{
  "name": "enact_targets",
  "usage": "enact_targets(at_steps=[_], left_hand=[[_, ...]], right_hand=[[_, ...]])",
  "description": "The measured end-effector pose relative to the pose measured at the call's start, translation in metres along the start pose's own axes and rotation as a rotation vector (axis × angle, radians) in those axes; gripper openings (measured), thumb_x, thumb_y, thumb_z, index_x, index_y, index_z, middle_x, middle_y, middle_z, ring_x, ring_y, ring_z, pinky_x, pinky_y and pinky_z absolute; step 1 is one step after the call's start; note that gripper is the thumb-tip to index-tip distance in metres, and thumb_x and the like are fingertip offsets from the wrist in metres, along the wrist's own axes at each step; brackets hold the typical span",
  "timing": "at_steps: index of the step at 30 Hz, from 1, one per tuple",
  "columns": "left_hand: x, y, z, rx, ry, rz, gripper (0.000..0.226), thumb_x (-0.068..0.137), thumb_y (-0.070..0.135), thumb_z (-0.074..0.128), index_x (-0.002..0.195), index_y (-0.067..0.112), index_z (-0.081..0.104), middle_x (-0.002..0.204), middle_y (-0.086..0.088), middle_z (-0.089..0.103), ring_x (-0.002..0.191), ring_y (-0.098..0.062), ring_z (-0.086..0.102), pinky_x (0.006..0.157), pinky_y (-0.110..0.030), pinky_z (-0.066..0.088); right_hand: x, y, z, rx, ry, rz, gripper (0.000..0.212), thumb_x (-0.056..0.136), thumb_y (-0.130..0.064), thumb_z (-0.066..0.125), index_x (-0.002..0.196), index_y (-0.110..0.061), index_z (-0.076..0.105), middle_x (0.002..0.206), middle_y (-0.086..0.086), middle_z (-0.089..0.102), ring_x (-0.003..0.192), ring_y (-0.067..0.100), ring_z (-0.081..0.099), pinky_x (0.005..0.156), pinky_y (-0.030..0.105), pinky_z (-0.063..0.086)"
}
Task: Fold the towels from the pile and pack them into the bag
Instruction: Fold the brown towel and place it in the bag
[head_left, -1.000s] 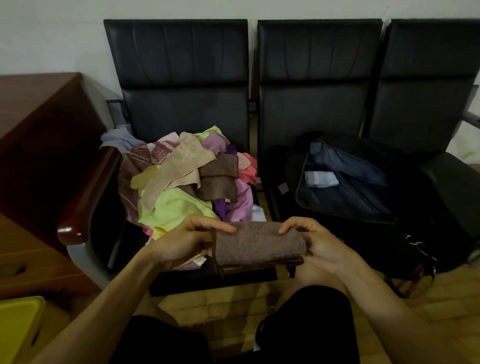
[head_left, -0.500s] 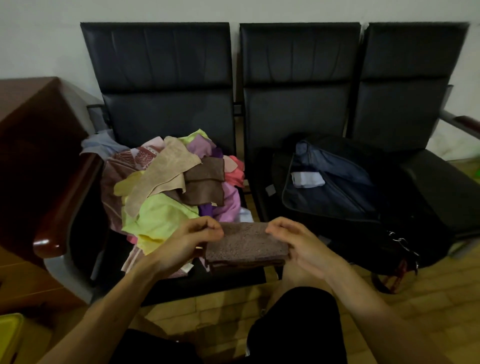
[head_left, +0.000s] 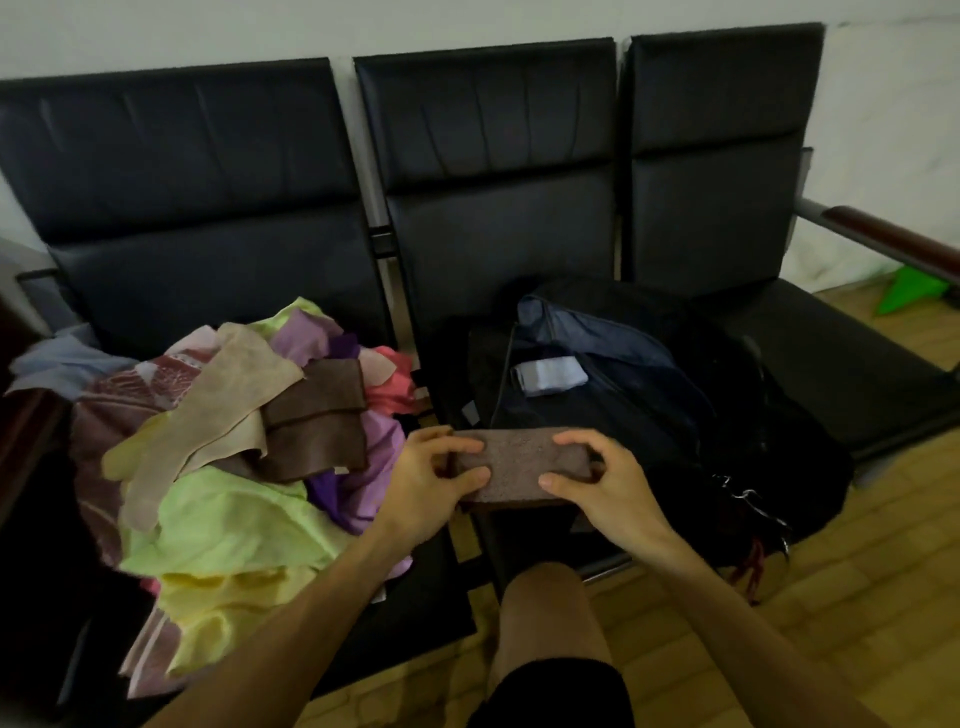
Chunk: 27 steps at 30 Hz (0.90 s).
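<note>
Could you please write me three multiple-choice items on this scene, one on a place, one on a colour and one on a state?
1. Where does the towel pile lie?
A. on the floor
B. on the left chair
C. on the right chair

2. What colour is the folded towel?
A. green
B. blue
C. brown

3. In what state is the bag?
A. open
B. zipped shut
C. hanging from an armrest

Answers: 1 B, the pile covers that chair's seat; 2 C, the towel that the left hand and the right hand grip by its ends is brown; 3 A, the bag's inside lies in plain view.
</note>
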<state>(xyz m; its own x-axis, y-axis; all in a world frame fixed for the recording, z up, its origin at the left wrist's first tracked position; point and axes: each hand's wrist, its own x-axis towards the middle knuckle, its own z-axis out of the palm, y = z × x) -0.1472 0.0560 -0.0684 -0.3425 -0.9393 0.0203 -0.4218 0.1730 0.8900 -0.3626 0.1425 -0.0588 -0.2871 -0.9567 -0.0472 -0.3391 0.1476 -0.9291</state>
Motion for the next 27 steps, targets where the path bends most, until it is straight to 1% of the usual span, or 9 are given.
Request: enact_targets(at_steps=[2, 5, 9, 11, 14, 17, 19, 22, 27], left_hand=[[0.031, 0.008, 0.019, 0.031, -0.016, -0.013, 0.034, 0.070, 0.022, 0.088, 0.095, 0.037, 0.070, 0.129, 0.005, 0.043, 0.118, -0.013, 0.053, 0.092, -0.022, 0.048], [0.086, 0.011, 0.049, 0.138, -0.123, -0.011, 0.051, 0.065, 0.030, 0.092, 0.112, 0.027, 0.071, 0.132, 0.006, 0.037, 0.124, -0.013, 0.046, 0.102, -0.027, 0.043], [0.149, 0.006, 0.087, 0.355, -0.156, 0.029, 0.061, 0.074, 0.027, 0.086, 0.130, 0.018, 0.063, 0.142, -0.001, 0.034, 0.130, -0.018, 0.041, 0.103, -0.018, 0.027], [0.182, -0.003, 0.107, 0.432, -0.161, 0.074, 0.059, 0.079, 0.025, 0.081, 0.133, 0.017, 0.060, 0.144, -0.002, 0.032, 0.128, -0.020, 0.045, 0.105, -0.021, 0.032], [0.220, -0.018, 0.128, 0.520, -0.165, 0.115, 0.053, 0.085, 0.023, 0.076, 0.134, 0.015, 0.058, 0.145, -0.005, 0.028, 0.120, -0.029, 0.053, 0.104, -0.033, 0.041], [0.257, -0.038, 0.150, 0.601, -0.164, 0.125, 0.051, 0.088, 0.018, 0.071, 0.135, 0.012, 0.053, 0.145, -0.009, 0.027, 0.113, -0.036, 0.056, 0.097, -0.040, 0.046], [0.273, -0.052, 0.162, 0.664, -0.162, 0.130, 0.049, 0.090, 0.016, 0.069, 0.134, 0.010, 0.050, 0.143, -0.011, 0.029, 0.108, -0.038, 0.059, 0.092, -0.042, 0.049], [0.288, -0.074, 0.173, 0.724, -0.157, 0.104, 0.047, 0.091, 0.016, 0.066, 0.134, 0.007, 0.051, 0.142, -0.016, 0.033, 0.106, -0.041, 0.058, 0.088, -0.045, 0.052], [0.293, -0.085, 0.179, 0.770, -0.199, 0.095, 0.052, 0.093, 0.017, 0.064, 0.140, 0.005, 0.046, 0.145, -0.021, 0.033, 0.107, -0.045, 0.058, 0.087, -0.045, 0.052]], right_hand=[[0.033, 0.007, -0.016, -0.093, 0.039, -0.012, 0.041, 0.072, -0.022, 0.086, 0.102, -0.039, 0.064, 0.120, -0.003, 0.055, 0.111, 0.014, 0.057, 0.094, 0.032, 0.051], [0.098, 0.029, -0.039, -0.222, 0.031, 0.025, 0.043, 0.073, -0.020, 0.086, 0.109, -0.032, 0.065, 0.123, 0.004, 0.053, 0.113, 0.019, 0.055, 0.089, 0.026, 0.043], [0.177, 0.064, -0.056, -0.341, -0.010, 0.058, 0.048, 0.072, -0.022, 0.086, 0.116, -0.026, 0.067, 0.127, 0.009, 0.053, 0.116, 0.023, 0.054, 0.090, 0.025, 0.040], [0.217, 0.084, -0.059, -0.364, -0.015, 0.049, 0.050, 0.071, -0.020, 0.087, 0.118, -0.021, 0.068, 0.126, 0.011, 0.055, 0.114, 0.025, 0.057, 0.090, 0.025, 0.042], [0.263, 0.109, -0.055, -0.381, -0.018, 0.022, 0.053, 0.069, -0.023, 0.086, 0.119, -0.019, 0.068, 0.125, 0.011, 0.056, 0.112, 0.025, 0.059, 0.093, 0.030, 0.047], [0.302, 0.138, -0.046, -0.386, -0.019, 0.013, 0.045, 0.073, -0.028, 0.078, 0.116, -0.021, 0.067, 0.122, 0.004, 0.053, 0.108, 0.019, 0.057, 0.093, 0.034, 0.050], [0.318, 0.153, -0.037, -0.388, 0.007, -0.016, 0.043, 0.075, -0.030, 0.071, 0.116, -0.018, 0.067, 0.121, 0.007, 0.055, 0.107, 0.023, 0.060, 0.091, 0.036, 0.053], [0.329, 0.166, -0.024, -0.395, 0.034, -0.026, 0.039, 0.087, -0.009, 0.068, 0.126, -0.009, 0.061, 0.127, 0.007, 0.045, 0.112, 0.020, 0.051, 0.089, 0.027, 0.043], [0.340, 0.185, -0.016, -0.432, 0.022, -0.011, 0.044, 0.092, -0.008, 0.064, 0.134, -0.011, 0.056, 0.137, 0.016, 0.042, 0.122, 0.029, 0.049, 0.092, 0.026, 0.039]])
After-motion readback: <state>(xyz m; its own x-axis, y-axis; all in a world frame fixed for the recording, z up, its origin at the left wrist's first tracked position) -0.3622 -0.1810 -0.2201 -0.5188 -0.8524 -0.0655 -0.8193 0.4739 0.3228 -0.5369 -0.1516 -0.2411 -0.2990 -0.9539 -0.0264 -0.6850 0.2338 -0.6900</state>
